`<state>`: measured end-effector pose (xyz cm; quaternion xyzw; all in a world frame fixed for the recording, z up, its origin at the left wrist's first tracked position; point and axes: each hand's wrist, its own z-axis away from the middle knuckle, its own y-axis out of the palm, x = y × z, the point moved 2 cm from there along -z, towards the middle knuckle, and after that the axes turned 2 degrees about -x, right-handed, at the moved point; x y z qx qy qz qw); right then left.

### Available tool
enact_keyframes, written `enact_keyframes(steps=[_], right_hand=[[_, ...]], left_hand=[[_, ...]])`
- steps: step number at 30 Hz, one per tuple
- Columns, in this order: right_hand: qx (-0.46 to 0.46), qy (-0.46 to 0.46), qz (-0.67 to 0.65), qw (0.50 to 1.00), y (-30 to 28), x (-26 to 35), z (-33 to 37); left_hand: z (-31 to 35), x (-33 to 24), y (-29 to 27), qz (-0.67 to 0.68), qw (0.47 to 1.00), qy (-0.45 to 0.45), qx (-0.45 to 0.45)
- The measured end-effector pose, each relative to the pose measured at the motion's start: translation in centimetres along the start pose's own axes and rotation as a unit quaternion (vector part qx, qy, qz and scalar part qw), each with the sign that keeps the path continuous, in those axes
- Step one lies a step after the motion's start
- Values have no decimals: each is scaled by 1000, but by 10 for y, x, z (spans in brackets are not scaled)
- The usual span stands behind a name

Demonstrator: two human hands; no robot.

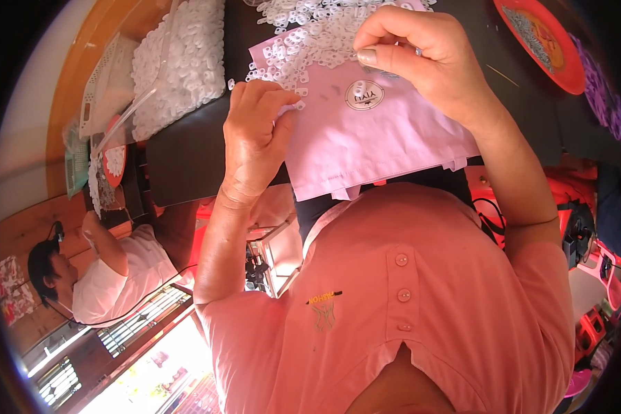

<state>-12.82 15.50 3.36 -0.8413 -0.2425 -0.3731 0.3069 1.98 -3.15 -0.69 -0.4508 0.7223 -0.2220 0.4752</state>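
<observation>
A pink cloth (386,148) with a round printed mark lies over the dark table edge in front of me. Small white plastic pieces with holes (324,41) are heaped on its far part, and a single one rests on the round mark. My left hand (255,127) is at the cloth's left side, thumb and forefinger closed on a small white plastic piece (299,105). Above the cloth's right part, my right hand (428,62) is pinched. A tiny shiny bit shows by its fingers, but what the fingertips hold is too small to make out.
A large clear bag of white pieces (179,69) stands at the left. On the far right are a red plate (566,72) of small metal parts and a purple openwork item (604,103). Another person (110,276) in white sits at the lower left.
</observation>
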Motion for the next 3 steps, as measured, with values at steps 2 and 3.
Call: enact_keyframes(steps=[2, 3], right_hand=[[0, -37, 24, 999, 0, 3, -1], [1, -43, 25, 999, 0, 2, -1]], left_hand=[[3, 7, 5, -65, 997, 5, 44], [3, 7, 5, -65, 997, 5, 44]])
